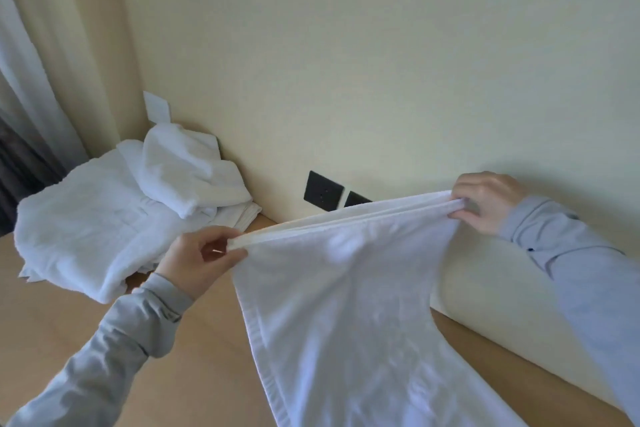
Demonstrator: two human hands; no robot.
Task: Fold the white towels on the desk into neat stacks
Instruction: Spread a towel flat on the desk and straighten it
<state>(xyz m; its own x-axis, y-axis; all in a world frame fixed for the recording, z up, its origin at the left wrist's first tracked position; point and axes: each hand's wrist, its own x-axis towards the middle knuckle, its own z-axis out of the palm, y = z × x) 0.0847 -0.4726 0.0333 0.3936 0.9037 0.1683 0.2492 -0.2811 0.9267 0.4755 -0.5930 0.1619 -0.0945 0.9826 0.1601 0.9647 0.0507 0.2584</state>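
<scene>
A white towel (346, 305) hangs stretched between both hands above the wooden desk (69, 340), its lower part trailing down toward the near edge of the view. My left hand (197, 260) pinches its top edge at the left end. My right hand (485, 201) grips the bunched top edge at the right end, close to the wall. A loose pile of white towels (114, 218) lies on the desk at the back left corner, with a crumpled one on top.
Two black wall sockets (323, 190) sit low on the cream wall behind the towel. A small white card (157, 107) leans in the corner above the pile. Curtains (31, 80) hang at the far left.
</scene>
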